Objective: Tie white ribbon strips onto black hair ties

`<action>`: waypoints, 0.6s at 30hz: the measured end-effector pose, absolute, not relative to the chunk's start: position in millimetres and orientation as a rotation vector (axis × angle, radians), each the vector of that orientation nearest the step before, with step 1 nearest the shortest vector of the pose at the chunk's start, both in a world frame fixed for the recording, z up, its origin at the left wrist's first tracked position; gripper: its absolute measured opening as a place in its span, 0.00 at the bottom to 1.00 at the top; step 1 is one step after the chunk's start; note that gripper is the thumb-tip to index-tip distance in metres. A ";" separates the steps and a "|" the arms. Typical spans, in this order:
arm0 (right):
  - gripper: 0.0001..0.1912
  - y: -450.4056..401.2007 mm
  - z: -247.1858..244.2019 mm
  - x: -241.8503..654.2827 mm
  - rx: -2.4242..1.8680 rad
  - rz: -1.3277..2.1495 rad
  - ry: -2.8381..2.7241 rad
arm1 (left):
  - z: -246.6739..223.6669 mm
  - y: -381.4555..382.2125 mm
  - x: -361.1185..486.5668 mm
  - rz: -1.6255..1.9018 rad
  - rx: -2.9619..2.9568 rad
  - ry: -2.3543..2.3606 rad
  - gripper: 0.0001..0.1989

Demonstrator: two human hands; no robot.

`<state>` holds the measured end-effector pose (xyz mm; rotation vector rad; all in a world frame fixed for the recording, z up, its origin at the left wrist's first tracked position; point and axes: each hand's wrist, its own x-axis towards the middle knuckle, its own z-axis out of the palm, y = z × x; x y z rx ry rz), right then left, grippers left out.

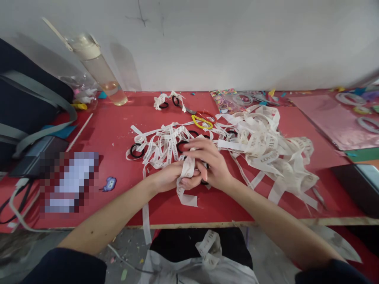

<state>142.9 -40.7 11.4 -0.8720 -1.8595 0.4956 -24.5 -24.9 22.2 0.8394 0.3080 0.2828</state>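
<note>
My left hand is closed around a white ribbon with printed lettering, whose loose end hangs over the table's front. Against it, my right hand bends its fingers over the ribbon's upper part; its exact grip is partly hidden. Part of a black ring shows below the right palm. Just behind the hands lies a tangle of narrow printed ribbon with black rings, one of them a black ring at its left. A bigger heap of wide printed ribbons spreads to the right.
Scissors with red and yellow handles lie behind the ribbons. A water bottle stands back left, near a blurred-out phone and small blue case. Pink sheets and a dark box are at right. Ribbon rests on my lap.
</note>
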 end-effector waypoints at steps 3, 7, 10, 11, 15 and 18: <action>0.13 -40.8 8.5 143.5 -0.736 0.582 -2.016 | 22.6 -26.2 -24.6 0.284 0.933 0.339 0.12; 0.13 -40.0 4.0 143.5 -0.870 0.590 -1.926 | 23.1 -32.0 -23.3 0.215 1.014 0.276 0.12; 0.15 -39.8 2.2 142.8 -0.956 0.586 -1.908 | 25.6 -38.9 -21.9 0.109 1.114 0.249 0.13; 0.15 -39.7 1.5 142.6 -0.955 0.582 -1.918 | 27.3 -41.1 -21.8 0.086 1.150 0.241 0.13; 0.12 -39.8 -0.8 142.5 -0.910 0.604 -1.958 | 34.6 -46.0 -25.6 0.134 1.214 0.186 0.12; 0.11 -41.2 2.1 143.0 -0.955 0.651 -1.934 | 36.3 -43.3 -30.9 0.338 1.179 0.180 0.16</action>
